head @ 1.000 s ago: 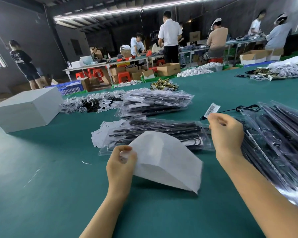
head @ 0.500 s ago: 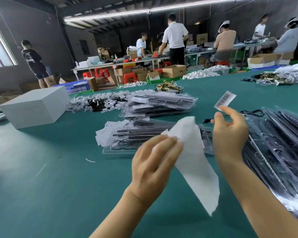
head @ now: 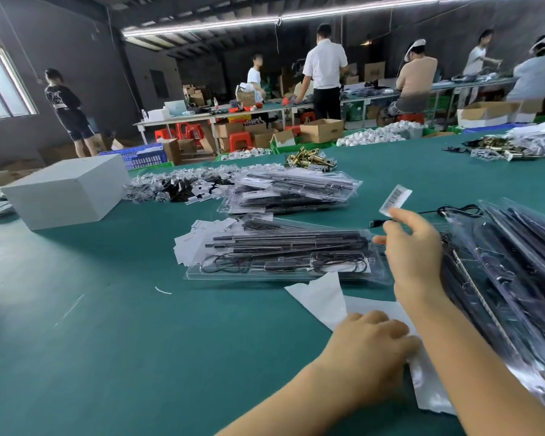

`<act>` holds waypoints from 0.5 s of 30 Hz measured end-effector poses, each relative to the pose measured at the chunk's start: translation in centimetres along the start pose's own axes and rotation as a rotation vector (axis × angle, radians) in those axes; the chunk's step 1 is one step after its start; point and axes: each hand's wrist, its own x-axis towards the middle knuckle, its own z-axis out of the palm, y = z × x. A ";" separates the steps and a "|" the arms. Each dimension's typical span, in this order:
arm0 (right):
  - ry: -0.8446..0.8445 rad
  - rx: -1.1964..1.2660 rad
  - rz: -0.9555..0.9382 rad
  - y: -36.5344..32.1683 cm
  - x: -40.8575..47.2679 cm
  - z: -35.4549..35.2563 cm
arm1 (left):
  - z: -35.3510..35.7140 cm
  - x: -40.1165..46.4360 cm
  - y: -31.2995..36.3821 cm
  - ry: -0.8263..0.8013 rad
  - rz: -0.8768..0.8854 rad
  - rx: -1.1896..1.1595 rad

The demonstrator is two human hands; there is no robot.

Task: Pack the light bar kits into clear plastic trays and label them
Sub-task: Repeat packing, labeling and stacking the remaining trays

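Observation:
My right hand [head: 412, 247] pinches a small white barcode label [head: 394, 199] and holds it up above the right end of a clear plastic tray [head: 283, 256] packed with black light bars and coiled cables. My left hand [head: 368, 350] lies with curled fingers on the white label backing sheet [head: 324, 297], which is down on the green table between my arms. Whether it grips the sheet cannot be told. A stack of filled clear trays [head: 523, 272] lies along the right, under my right forearm.
Another stack of packed trays [head: 290, 191] sits behind the near tray, with white paper cards [head: 202, 234] beside it. A white box [head: 66, 190] stands at the left. Bagged small parts [head: 177, 184] and brass fittings [head: 309, 158] lie farther back. Several people work at distant tables.
My left hand has brought the backing sheet down from the air to the table on the right. My right hand has stayed raised with the peeled label.

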 end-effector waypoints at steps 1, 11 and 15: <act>-0.030 -0.011 0.016 0.3 0.0 0.2 | -0.1 0.3 0.0 0.018 -0.017 -0.058; -0.166 0.040 0.210 1.5 0.1 0.3 | -0.4 0.9 2.0 -0.101 -0.101 -0.136; -0.195 0.036 0.180 1.1 -0.3 0.5 | -0.2 1.0 1.7 -0.090 -0.083 -0.044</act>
